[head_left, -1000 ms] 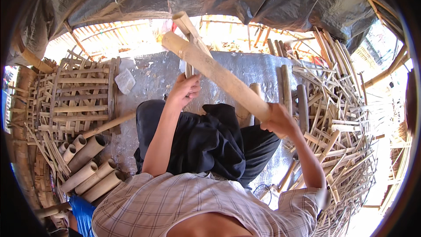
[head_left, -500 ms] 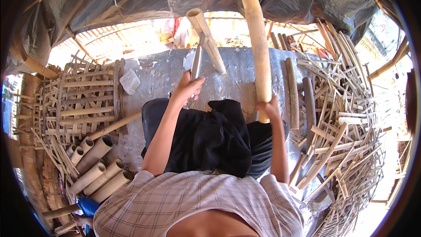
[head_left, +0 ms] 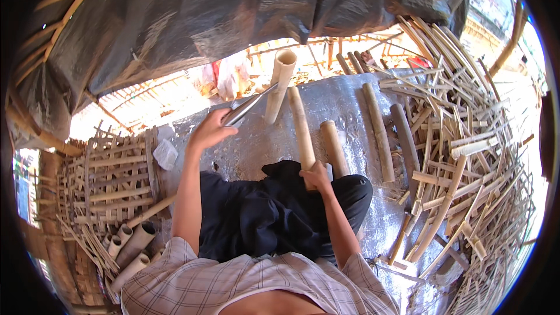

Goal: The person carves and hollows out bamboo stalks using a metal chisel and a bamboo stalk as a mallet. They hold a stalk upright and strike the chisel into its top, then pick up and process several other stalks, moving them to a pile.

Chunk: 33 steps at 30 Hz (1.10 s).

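My left hand (head_left: 210, 131) is closed round the handle end of a knife (head_left: 248, 108), its metal blade slanting up to the right. The blade's tip meets or overlaps the side of a bamboo tube (head_left: 281, 84), which stands nearly upright with its hollow end up; whether it cuts in, I cannot tell. My right hand (head_left: 315, 176) grips the lower end of a bamboo stick (head_left: 300, 125) by my right thigh, its far end pointing away from me. Just right of that hand another bamboo piece (head_left: 334, 147) lies or leans near my knee.
I sit on a grey sheet (head_left: 245, 157). A heap of split bamboo (head_left: 461, 181) fills the right, with bamboo poles (head_left: 379, 131) beside it. At left are a slatted bamboo frame (head_left: 119, 175) and several cut tubes (head_left: 137, 242). A dark tarp (head_left: 233, 17) hangs ahead.
My right hand has lowered the bamboo stick, bringing it down and left. My left hand moved left, and the knife now slants rightward. The leaning bamboo tube now stands straighter.
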Each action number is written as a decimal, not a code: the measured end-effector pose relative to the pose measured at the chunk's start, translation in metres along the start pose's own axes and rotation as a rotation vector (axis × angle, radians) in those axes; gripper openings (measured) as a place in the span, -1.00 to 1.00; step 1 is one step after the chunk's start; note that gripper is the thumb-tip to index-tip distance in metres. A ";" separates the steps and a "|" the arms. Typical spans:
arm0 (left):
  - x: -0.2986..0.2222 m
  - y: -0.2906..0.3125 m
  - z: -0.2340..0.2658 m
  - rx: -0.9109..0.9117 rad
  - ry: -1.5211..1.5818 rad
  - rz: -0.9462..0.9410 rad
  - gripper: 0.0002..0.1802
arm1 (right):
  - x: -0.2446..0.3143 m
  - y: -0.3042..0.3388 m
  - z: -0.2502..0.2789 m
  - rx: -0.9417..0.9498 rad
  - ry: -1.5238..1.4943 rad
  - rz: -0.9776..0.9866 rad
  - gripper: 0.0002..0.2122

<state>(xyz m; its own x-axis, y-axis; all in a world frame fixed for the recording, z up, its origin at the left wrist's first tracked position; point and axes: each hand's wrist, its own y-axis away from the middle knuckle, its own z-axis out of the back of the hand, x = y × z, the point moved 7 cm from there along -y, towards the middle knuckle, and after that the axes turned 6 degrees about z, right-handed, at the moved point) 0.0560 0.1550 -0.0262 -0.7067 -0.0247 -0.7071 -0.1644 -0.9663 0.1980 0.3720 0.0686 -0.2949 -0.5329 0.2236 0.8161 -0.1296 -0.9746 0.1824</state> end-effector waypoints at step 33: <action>-0.027 -0.027 0.045 -0.269 -0.564 0.039 -0.50 | 0.025 -0.014 -0.016 0.135 0.278 -0.034 -0.40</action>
<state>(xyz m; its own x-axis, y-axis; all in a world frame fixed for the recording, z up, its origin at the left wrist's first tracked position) 0.0481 0.1932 0.0182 -0.9752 0.0070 -0.2211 -0.0041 -0.9999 -0.0138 0.3475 0.0879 -0.2860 -0.7408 0.2317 0.6305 -0.0486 -0.9547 0.2937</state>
